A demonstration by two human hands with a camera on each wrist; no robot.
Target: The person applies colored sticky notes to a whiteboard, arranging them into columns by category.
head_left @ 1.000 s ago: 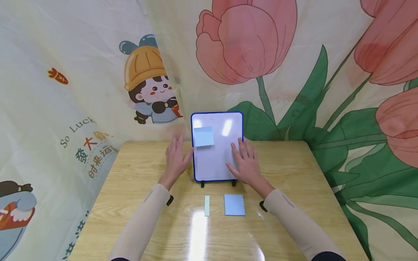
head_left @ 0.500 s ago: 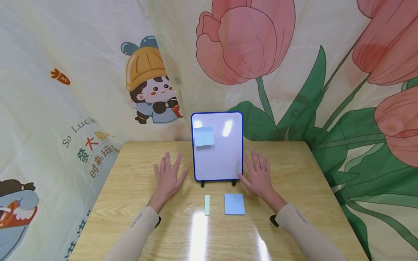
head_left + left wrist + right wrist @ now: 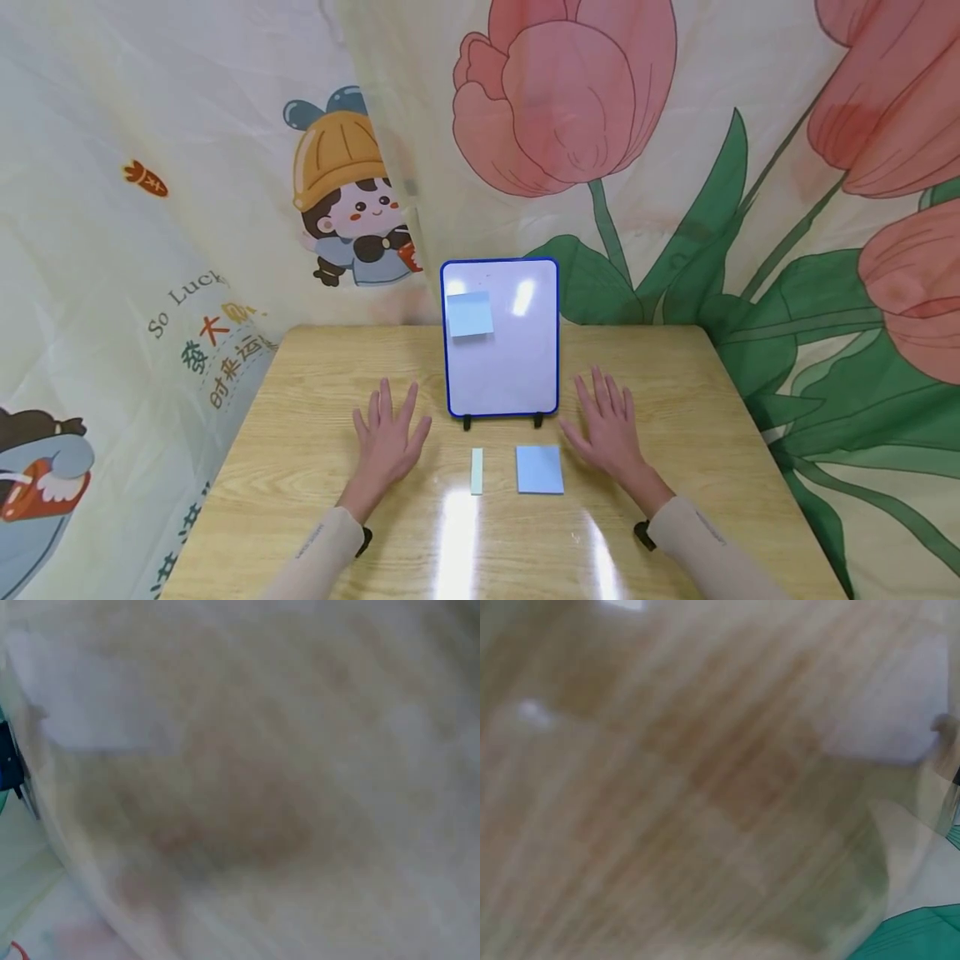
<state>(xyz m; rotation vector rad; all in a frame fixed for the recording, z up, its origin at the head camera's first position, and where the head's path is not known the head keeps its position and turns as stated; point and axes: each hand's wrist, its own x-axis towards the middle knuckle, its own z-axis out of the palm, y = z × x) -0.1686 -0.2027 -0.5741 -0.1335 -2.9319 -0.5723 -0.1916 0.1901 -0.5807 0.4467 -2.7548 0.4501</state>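
A white rectangular board with a rounded blue frame (image 3: 510,367) is standing at mid-frame on the wooden desk (image 3: 292,475), its long axis running up the picture. The left hand (image 3: 386,442) and right hand (image 3: 609,433) are flanking its lower part, the right one nearer, its thumb pointing just beside the lower right corner. Both are holding nothing, fingers straight and spread; whether they are touching the desk, I cannot tell. A pale blue square paper note (image 3: 470,314) is sticking to the board's upper left. Below the board, a flat blue square paper pad (image 3: 540,470) is lying nearer the right hand, and a narrow mint-green paper strip (image 3: 477,472) is lying left of it, its long axis also running up the frame. On the printed cloth backdrop (image 3: 427,125), left of frame, lettering is reading "So Luck", with "發大" and "时来运" below. The sleeve (image 3: 701,546) print is too small to read.
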